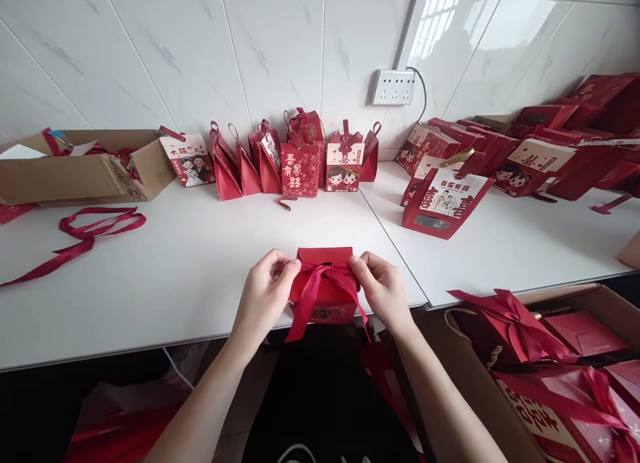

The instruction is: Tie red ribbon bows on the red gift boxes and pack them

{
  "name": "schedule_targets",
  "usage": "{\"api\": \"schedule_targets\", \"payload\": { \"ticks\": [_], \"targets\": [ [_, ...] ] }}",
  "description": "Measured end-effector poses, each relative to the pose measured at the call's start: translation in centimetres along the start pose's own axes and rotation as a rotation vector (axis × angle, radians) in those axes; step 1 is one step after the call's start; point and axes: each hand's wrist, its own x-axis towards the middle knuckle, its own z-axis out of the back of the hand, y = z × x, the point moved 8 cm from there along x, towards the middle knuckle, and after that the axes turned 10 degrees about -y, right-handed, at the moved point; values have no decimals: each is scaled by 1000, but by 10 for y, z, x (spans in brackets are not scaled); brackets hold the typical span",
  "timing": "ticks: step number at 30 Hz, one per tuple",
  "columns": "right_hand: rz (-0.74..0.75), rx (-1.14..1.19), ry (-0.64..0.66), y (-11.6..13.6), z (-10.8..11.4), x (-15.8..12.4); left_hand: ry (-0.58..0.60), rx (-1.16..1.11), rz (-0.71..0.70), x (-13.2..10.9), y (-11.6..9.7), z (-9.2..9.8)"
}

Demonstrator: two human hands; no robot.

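A small red gift box [327,293] sits at the table's front edge, straight before me. A dark red ribbon [306,309] crosses its top and is tied in the middle, with two tails hanging down the front. At the box's upper left, my left hand [270,279] is closed, thumb and index finger pinching the ribbon's left side. My right hand [383,286] mirrors it at the upper right, pinching the other side of the ribbon. The fingers cover the ribbon's ends there, so any loops are mostly hidden.
Several decorated red gift boxes [300,169] line the tiled wall. More boxes [537,163] are piled at the right. A cardboard box [60,179] and loose ribbon [83,233] lie at the left. At lower right, a carton [500,409] holds ribboned boxes.
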Motion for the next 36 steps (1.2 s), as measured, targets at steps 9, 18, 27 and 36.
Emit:
{"api": "schedule_targets", "payload": {
  "ticks": [9, 18, 27, 36],
  "targets": [
    [-50, 35, 17, -1, 2, 1, 2, -158, 125, -6, 22, -12],
    [-271, 233, 101, -26, -6, 3, 9, -150, 81, -9, 21, -16],
    [298, -268, -39, 47, 27, 6, 60, -258, 130, -6, 20, -20],
    [786, -762, 366, 85, -35, -33, 19, -283, 160, -8, 23, -22]
  ]
}}
